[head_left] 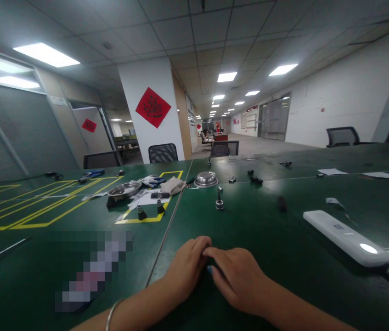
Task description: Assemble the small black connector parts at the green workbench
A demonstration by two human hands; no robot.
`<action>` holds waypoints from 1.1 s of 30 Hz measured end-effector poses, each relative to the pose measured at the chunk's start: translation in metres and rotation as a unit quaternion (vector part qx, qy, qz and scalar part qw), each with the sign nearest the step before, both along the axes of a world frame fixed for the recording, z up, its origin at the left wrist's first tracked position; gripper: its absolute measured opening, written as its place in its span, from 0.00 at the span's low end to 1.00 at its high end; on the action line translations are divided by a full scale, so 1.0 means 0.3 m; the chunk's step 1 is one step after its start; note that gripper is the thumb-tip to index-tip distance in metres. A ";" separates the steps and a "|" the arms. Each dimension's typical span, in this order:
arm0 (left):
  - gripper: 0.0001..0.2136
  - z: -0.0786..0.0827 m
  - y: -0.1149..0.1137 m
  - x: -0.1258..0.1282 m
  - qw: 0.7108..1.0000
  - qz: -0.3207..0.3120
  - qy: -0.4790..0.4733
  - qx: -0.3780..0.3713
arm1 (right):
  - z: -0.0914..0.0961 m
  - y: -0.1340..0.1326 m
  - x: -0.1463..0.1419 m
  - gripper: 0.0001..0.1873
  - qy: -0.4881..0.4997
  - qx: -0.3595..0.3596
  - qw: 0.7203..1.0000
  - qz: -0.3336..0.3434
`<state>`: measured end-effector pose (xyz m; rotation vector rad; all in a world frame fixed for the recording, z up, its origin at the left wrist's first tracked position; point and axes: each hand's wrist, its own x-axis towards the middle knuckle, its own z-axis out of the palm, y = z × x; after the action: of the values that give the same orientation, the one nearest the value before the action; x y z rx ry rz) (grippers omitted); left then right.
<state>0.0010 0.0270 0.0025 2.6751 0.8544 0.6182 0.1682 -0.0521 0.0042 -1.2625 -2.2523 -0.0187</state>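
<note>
Low in the middle of the view, my left hand (191,263) and my right hand (238,278) meet just over the green table (266,239). The fingers of my left hand are curled together, and my right forefinger touches them. A small blue spot (210,270) shows at the tip of my right thumb; I cannot tell what it is. Whatever the hands hold, if anything, is hidden. Beyond them stands a small metal fitting (219,204), with an upturned steel bowl (206,179) behind it.
At left are a screwdriver (4,252), a blurred-out long object (94,271), two dark fittings (141,213), a steel bowl (124,191), gloves (153,180) and a cloth (172,185). A white device (344,236) lies at right, near a black piece (282,203). Chairs (163,153) line the far edge.
</note>
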 end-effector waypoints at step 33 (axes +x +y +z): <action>0.11 -0.001 -0.072 -0.013 0.982 -0.036 -0.089 -0.163 | -0.004 0.002 -0.017 0.09 0.049 0.080 0.995 -0.013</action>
<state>-0.0030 0.0055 0.0022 2.3072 0.7339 0.6293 0.1631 -0.0515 0.0029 -1.1803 -2.1067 -0.1419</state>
